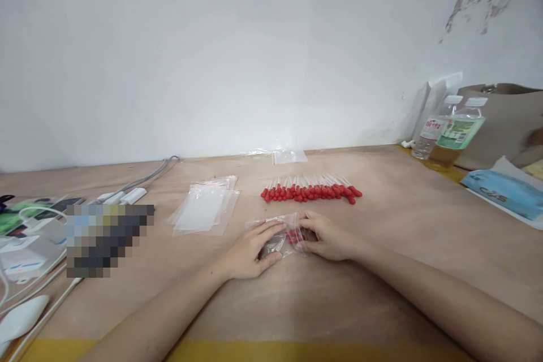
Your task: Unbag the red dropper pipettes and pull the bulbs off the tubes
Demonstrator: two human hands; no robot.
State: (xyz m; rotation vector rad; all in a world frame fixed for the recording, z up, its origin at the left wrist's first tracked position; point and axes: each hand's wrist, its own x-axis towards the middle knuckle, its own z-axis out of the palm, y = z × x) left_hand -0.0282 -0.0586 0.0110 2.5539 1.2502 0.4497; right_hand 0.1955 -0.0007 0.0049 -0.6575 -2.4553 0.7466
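Observation:
My left hand (251, 250) and my right hand (326, 237) both rest on a small clear zip bag (283, 236) lying on the brown table (382, 271). The bag holds a few red-tipped droppers. My left fingers press the bag's left part flat and my thumb pinches its lower edge. My right fingers are curled on the bag's right end. Just beyond the bag lies a row of several red-bulbed droppers (311, 189), bulbs toward me.
A stack of empty clear zip bags (205, 212) lies left of the hands, another bag (288, 155) near the wall. Cables and devices crowd the far left (38, 237). Two bottles (452, 130), a cardboard box (509, 119) and a blue packet (507, 192) stand at right.

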